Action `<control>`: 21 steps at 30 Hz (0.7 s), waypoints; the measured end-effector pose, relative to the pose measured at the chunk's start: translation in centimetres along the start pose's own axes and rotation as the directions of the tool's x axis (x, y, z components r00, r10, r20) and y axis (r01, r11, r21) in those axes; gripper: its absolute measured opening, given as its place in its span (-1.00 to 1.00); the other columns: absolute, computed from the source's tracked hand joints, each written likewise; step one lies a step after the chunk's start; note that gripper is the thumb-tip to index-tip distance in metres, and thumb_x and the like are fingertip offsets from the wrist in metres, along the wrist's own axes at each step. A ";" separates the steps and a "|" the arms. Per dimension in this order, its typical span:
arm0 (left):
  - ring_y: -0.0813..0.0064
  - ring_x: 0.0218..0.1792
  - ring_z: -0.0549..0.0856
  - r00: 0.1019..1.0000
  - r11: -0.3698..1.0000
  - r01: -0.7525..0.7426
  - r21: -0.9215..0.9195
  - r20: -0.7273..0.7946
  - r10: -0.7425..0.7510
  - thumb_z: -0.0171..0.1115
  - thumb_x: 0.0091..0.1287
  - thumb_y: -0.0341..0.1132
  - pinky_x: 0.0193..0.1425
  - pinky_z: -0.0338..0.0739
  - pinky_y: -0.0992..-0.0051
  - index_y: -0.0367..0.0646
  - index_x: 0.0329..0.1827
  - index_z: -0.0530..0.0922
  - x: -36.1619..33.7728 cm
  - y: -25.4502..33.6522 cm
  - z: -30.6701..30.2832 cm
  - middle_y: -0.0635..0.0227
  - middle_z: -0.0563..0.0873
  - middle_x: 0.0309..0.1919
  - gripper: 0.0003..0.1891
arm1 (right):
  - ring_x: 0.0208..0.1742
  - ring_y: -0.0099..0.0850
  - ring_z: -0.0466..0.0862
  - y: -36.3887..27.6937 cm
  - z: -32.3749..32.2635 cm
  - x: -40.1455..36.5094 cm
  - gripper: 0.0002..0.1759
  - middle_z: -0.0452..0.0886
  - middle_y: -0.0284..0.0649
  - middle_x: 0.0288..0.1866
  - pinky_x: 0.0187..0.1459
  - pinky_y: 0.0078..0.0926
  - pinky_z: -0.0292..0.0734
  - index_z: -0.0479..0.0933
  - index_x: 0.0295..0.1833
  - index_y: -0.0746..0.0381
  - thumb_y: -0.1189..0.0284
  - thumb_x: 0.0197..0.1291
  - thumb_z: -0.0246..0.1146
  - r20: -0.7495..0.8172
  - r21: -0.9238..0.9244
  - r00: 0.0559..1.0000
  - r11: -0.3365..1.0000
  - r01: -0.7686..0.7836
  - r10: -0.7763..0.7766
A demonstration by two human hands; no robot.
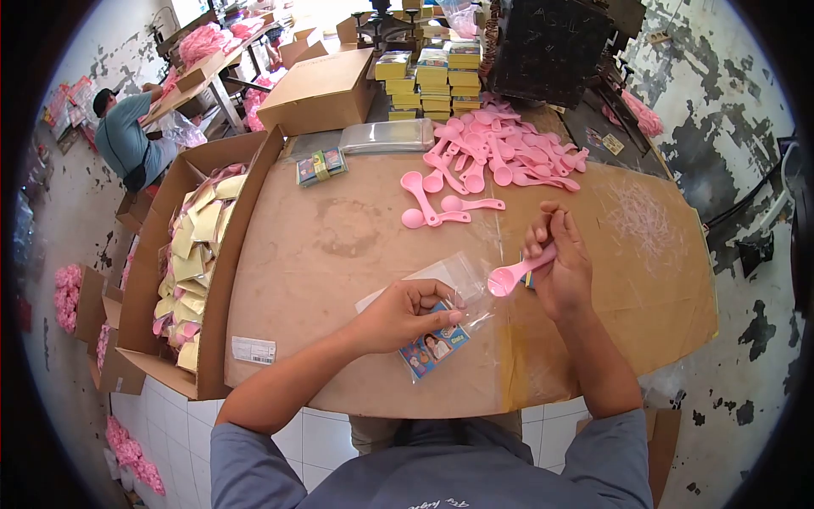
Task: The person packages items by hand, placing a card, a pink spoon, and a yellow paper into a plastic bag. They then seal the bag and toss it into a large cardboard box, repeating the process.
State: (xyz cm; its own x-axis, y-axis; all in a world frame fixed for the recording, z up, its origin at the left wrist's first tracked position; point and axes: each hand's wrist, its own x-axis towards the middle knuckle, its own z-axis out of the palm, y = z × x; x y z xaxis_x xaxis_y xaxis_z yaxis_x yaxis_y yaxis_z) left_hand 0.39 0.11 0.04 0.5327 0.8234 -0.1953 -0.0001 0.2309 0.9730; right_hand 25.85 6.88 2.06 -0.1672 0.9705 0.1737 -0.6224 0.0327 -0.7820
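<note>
My left hand (pixel 405 316) is closed in a pinch on a clear plastic bag (pixel 471 273), whose open-looking end spreads out toward my right hand. Below those fingers a printed blue card (pixel 434 349) shows, partly covered by the hand. In my right hand (pixel 561 265), a pink measuring spoon (pixel 507 278) is gripped by its handle, bowl pointing left and close to the bag. A bit of another blue and yellow printed piece peeks out beside the right palm. Beyond the hands lie a few loose pink spoons (pixel 423 197) and a large pink spoon pile (pixel 496 146).
At left stands a cardboard box (pixel 216 288) of packed bags with cream cards. Banded cards (pixel 321 167), a clear plastic stack (pixel 387 136), a closed carton (pixel 317 85) and card stacks (pixel 433 81) line the back. Plastic scraps (pixel 646 219) lie right. A person (pixel 131 136) works far left.
</note>
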 end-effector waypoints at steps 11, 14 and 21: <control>0.80 -0.22 0.68 0.999 1.000 -0.005 0.029 -0.037 0.006 0.36 0.56 -0.31 -0.17 0.59 0.64 -0.35 0.28 0.62 0.0 -0.3 0.8 0.43 0.83 -0.18 -0.64 | -0.26 -0.47 0.54 1.3 0.4 -0.9 -0.63 0.47 -0.30 -0.23 -0.14 -0.45 0.50 0.41 0.27 0.20 0.15 0.74 -0.09 0.207 0.060 0.972 0.990 -0.129 0.114; 0.75 -0.17 0.72 1.000 0.999 -0.005 0.033 -0.007 0.005 0.32 0.58 -0.32 -0.11 0.62 0.62 -0.37 0.32 0.60 0.0 -0.5 0.8 0.39 0.85 -0.15 -0.62 | -0.06 -0.39 0.63 2.3 1.0 -1.5 -0.55 0.55 -0.25 -0.10 0.05 -0.40 0.52 0.41 0.29 0.23 0.08 0.73 -0.11 0.260 -0.031 0.957 0.991 -0.127 0.131; 0.69 -0.01 0.73 0.992 0.993 -0.096 -0.070 0.080 0.102 0.27 0.61 -0.29 0.06 0.63 0.61 -0.38 0.33 0.60 0.3 -1.7 0.4 0.31 0.82 0.02 -0.62 | 0.66 -0.20 0.26 2.8 3.0 -2.7 -0.19 0.41 -0.04 0.54 0.63 -0.15 0.04 0.29 0.54 0.26 -0.21 0.65 -0.32 0.454 -0.491 0.887 0.855 0.167 0.087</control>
State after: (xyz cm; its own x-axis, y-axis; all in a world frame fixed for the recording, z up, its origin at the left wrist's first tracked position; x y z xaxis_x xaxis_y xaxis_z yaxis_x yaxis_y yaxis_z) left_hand 0.88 -0.20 -1.68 0.5957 0.7987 -0.0848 -0.1104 0.1859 0.9763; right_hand 22.28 3.64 1.21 -0.5495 0.7551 0.3575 -0.1846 0.3076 -0.9335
